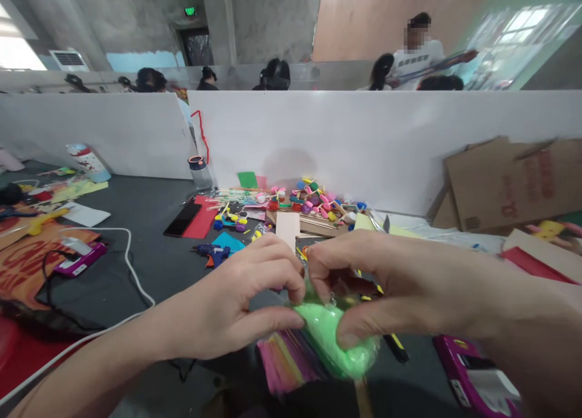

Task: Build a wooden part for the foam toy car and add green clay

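A clear plastic bag of bright green, clay-like stuff [334, 333] is between my hands above the dark table. My left hand [254, 291] pinches the bag's upper left edge, thumb and fingers closed on it. My right hand [382, 285] grips it from the right, its thumb pressed against the green face and its fingers curled behind the top. Below the bag lies a bundle of coloured strips [286, 363], pink and yellow at the left end. A yellow-and-black tool [398, 348], partly covered by my right hand, lies beside it.
Small coloured craft pieces [313, 200] are heaped against the white partition [345, 145]. A blue glue gun [213, 253], a phone [183, 217] and a bottle [200, 175] stand or lie leftward. Purple boxes [477, 375] and cardboard [522, 182] are right. People appear beyond the partition.
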A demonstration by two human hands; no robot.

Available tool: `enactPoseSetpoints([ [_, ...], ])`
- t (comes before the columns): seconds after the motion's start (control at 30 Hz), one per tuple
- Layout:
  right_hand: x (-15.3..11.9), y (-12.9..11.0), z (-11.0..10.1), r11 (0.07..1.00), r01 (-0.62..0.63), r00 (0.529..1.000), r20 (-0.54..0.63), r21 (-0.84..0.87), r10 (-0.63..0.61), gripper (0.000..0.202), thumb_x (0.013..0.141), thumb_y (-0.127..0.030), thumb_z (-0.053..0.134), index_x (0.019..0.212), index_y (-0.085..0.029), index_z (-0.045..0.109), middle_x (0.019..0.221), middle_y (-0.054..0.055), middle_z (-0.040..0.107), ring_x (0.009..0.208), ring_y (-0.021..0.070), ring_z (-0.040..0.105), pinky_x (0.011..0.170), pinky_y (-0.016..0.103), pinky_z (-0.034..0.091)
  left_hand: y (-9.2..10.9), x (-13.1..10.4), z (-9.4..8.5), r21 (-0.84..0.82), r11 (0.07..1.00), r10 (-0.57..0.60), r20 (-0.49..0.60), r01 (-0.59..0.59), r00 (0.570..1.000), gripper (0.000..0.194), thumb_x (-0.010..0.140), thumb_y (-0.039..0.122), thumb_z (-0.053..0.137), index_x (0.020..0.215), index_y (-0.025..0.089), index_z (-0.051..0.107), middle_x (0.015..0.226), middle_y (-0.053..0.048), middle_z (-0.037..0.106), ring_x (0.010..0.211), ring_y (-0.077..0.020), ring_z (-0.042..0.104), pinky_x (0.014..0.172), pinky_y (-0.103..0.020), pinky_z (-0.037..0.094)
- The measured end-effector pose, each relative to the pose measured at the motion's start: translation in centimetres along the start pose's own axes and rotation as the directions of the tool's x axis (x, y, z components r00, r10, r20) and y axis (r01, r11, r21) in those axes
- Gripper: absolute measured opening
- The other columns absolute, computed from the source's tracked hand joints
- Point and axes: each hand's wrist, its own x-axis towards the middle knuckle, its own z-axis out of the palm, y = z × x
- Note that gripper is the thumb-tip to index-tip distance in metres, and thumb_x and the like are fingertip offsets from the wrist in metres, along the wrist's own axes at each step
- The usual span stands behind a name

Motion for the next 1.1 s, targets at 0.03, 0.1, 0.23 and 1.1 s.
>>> enactPoseSetpoints([
  [0.03,-0.2,-0.3,0.2,0.999,-0.011,1.0,-0.02,-0.039,0.01,0.018,0.081,-0.021,0.078,0.082,-0.02,0.06,0.069,-0.008,0.049,0.06,0.007,0.045,0.051,0.018,0.034,0.0,0.0,0.1,-0.003,1.0,0.013,0.002,-0.013,1.0,0.009,0.095,0.018,0.062,0.089,0.019,0.055,0.1,-0.004,0.063,0.099,-0.0171,0.054,0.09,-0.03,0.046],
  [0.1,-0.5,-0.8,0.8,0.996,-0.022,0.998,-0.066,-0.082,0.017,0.021,0.08,-0.014,0.076,0.077,-0.02,0.056,0.068,-0.008,0.048,0.06,0.0068,0.045,0.052,0.018,0.035,0.0,-0.1,0.4,-0.015,0.999,0.037,-0.002,-0.037,0.999,0.009,0.096,0.018,0.06,0.088,0.019,0.055,0.097,-0.004,0.063,0.096,-0.0168,0.054,0.089,-0.031,0.046],
  [0.23,-1.2,-1.4,2.1,0.973,0.058,0.98,-0.175,-0.223,-0.098,0.026,0.085,-0.008,0.067,0.073,-0.02,0.047,0.069,-0.008,0.05,0.061,0.0062,0.045,0.058,0.018,0.036,0.2,-0.3,0.7,0.016,0.999,0.04,-0.034,-0.04,0.999,0.012,0.098,0.019,0.056,0.086,0.019,0.052,0.087,-0.003,0.06,0.089,-0.0167,0.052,0.084,-0.032,0.046],
  [1.1,-1.1,5.1,6.8,0.681,0.132,0.523,-0.533,-0.721,-0.665,0.015,0.094,-0.009,0.054,0.102,-0.021,0.054,0.094,0.008,0.066,0.094,0.0197,0.072,0.071,0.029,0.06,0.3,-1.0,-1.9,0.135,0.988,-0.073,-0.003,0.073,0.997,0.02,0.096,0.024,0.061,0.116,0.02,0.059,0.106,-0.002,0.066,0.097,-0.0134,0.06,0.087,-0.024,0.047],
])
